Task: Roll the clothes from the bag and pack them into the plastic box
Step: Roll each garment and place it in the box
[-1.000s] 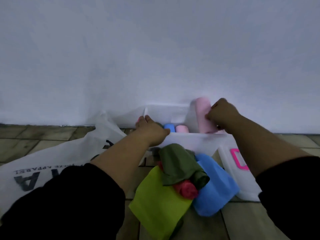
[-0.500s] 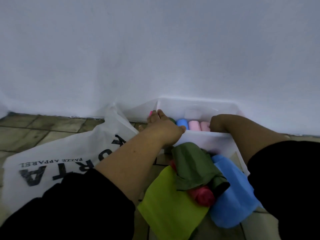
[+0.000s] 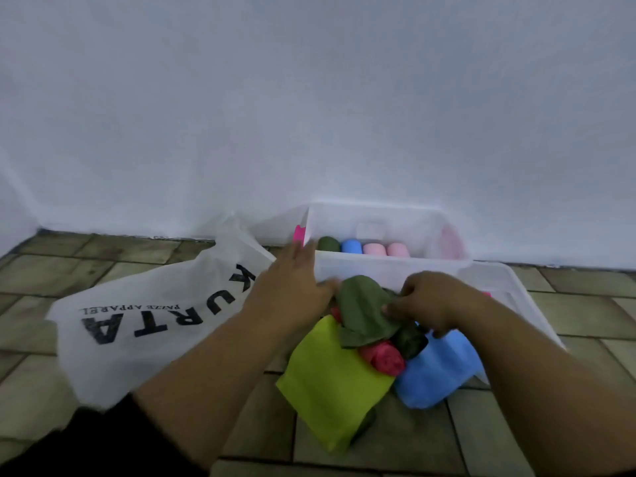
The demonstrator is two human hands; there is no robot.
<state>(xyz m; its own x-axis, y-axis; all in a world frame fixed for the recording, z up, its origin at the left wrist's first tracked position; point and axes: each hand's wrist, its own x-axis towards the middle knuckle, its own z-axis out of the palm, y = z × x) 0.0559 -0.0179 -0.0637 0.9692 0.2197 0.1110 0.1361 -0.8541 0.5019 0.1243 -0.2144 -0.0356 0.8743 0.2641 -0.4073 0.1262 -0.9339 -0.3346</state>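
Pinches the green cloth [image 3: 361,311], centre frame, with the right hand [image 3: 426,304], probably to pull it off the pile [image 3: 330,380] for rolling. Lays the left hand [image 3: 292,284] flat, fingers straight, at the near left corner of the box [image 3: 378,270], perhaps steadying it. Shows four rolls [image 3: 361,247] lined up inside, bag [image 3: 155,321] at left.

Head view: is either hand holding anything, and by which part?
The right hand pinches the dark green cloth at its right edge. The left hand holds nothing, fingers straight.
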